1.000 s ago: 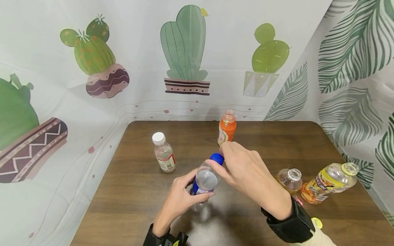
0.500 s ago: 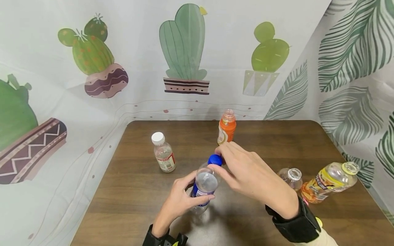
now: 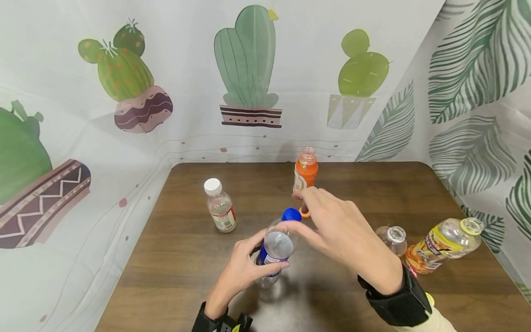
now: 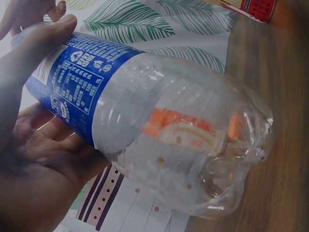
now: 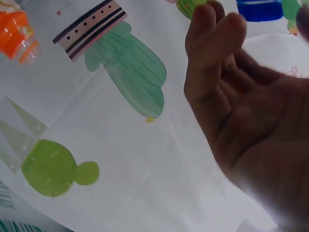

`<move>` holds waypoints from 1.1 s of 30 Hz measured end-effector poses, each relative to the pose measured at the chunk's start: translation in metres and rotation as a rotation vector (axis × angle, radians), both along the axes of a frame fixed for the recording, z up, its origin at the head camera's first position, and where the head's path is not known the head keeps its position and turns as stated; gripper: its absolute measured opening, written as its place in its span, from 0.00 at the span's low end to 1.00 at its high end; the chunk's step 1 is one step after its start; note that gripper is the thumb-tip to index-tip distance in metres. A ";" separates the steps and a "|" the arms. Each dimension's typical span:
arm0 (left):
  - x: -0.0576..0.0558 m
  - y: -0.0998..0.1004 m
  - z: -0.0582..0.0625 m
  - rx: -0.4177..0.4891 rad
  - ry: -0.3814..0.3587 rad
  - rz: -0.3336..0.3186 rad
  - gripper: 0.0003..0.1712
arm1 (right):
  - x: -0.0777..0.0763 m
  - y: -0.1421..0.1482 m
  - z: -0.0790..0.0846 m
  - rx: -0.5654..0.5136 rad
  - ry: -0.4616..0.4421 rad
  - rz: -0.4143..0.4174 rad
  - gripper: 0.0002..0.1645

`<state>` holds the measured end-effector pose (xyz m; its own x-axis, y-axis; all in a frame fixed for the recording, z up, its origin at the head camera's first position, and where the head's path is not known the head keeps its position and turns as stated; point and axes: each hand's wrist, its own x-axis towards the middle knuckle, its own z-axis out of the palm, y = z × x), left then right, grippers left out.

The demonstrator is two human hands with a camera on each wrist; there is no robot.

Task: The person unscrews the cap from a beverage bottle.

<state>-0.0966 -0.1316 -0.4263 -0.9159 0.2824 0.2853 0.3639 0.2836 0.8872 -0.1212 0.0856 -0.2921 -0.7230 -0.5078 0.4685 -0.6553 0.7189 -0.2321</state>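
Left hand is gripping the bottle, fingers wrapping its label. Right hand is hovering at the blue cap, fingers kinda loosely bent and spread around it, a gap showing thumb-side. Just past those right fingers an orange bottle is standing on the bench, and a white-capped one is sitting off to their left.

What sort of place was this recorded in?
Probably an indoor filming corner: a brown table, a cactus-print cloth like a backdrop behind it, and bottles standing on the table.
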 end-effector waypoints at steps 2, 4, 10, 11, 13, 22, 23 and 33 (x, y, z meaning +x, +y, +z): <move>0.000 0.000 -0.001 -0.007 0.002 0.006 0.35 | 0.000 -0.001 0.003 -0.017 0.016 -0.043 0.26; -0.001 0.000 -0.001 -0.017 0.003 0.013 0.35 | 0.001 -0.004 0.005 -0.027 0.041 -0.078 0.26; -0.002 0.000 -0.001 -0.041 0.015 0.029 0.35 | 0.001 -0.012 0.000 0.028 0.107 -0.111 0.32; -0.002 0.000 -0.002 -0.045 0.014 0.031 0.35 | 0.001 -0.013 -0.002 0.044 0.108 -0.112 0.32; -0.002 0.001 -0.002 -0.054 0.007 0.036 0.35 | 0.000 -0.013 -0.004 0.069 0.104 -0.115 0.29; -0.004 0.002 0.000 -0.081 0.007 0.047 0.37 | -0.003 -0.008 -0.003 0.081 0.056 -0.104 0.24; -0.004 0.002 0.000 -0.082 0.006 0.047 0.36 | -0.003 -0.007 -0.003 0.081 0.046 -0.102 0.24; -0.005 0.002 -0.001 -0.061 0.025 0.032 0.35 | 0.001 -0.001 0.004 0.054 -0.045 -0.028 0.16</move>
<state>-0.1014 -0.1294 -0.4277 -0.9175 0.2708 0.2912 0.3754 0.3487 0.8588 -0.1199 0.0845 -0.2883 -0.7567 -0.5107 0.4081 -0.6247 0.7489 -0.2212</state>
